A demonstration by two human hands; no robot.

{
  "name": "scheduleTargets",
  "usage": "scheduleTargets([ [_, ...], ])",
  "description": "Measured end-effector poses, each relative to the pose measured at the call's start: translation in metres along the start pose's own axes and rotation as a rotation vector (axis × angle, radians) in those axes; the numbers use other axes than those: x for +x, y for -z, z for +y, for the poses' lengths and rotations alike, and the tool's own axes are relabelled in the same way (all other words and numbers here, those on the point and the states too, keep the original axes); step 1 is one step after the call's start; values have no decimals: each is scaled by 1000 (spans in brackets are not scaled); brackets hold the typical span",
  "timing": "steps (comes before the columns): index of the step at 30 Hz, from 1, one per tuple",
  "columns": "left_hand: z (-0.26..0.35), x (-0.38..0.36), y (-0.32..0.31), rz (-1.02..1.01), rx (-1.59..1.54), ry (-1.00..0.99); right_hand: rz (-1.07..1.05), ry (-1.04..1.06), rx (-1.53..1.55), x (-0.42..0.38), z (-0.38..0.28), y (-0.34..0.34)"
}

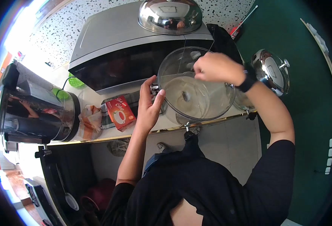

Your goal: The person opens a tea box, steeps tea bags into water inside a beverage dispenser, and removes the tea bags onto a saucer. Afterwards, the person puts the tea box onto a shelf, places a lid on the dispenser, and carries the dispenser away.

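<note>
A large clear drink dispenser (166, 62) stands at the counter's front edge, with a small tap (188, 125) facing me. Cloudy, pale liquid (198, 100) lies inside, with a dark shiny spot whose nature I cannot make out. My left hand (149, 107) grips the dispenser's left side at its metal handle (155, 89), thumb and fingers around it. Over the dispenser's opening, my right hand (218, 67) is closed in a fist. Whatever it holds, if anything, is hidden by the fingers. A black band is on that wrist.
Behind the dispenser is a microwave (128, 49) with a steel dome lid (169, 17) on top. A red tea box (120, 113) rests on a checked cloth at left, near another dispenser (34, 109). A second steel lid (270, 71) sits to the right.
</note>
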State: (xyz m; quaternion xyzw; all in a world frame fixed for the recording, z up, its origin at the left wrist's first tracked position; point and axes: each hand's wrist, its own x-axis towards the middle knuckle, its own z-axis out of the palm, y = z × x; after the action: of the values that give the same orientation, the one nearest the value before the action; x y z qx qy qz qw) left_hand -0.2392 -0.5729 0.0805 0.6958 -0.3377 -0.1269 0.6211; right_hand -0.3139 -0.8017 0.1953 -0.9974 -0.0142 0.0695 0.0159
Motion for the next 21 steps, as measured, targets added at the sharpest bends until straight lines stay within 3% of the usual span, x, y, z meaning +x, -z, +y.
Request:
scheduleTargets([
  [4, 3, 0, -1, 4, -23, 11, 91, -92, 41, -24, -10, 50],
  [8, 0, 0, -1, 1, -27, -2, 37, -15, -6, -17, -12, 10],
  [11, -3, 1, 0, -13, 0, 27, -164, -20, -136, -2, -3, -44],
  [14, -3, 0, 2, -21, 102, -22, -250, -1, -51, -1, -3, -39],
  [20, 0, 1, -1, 5, -10, -26, 127, -77, 49, -26, -15, 44],
  [21, -1, 0, -1, 5, -7, -17, 99, -51, 27, -25, -15, 41],
])
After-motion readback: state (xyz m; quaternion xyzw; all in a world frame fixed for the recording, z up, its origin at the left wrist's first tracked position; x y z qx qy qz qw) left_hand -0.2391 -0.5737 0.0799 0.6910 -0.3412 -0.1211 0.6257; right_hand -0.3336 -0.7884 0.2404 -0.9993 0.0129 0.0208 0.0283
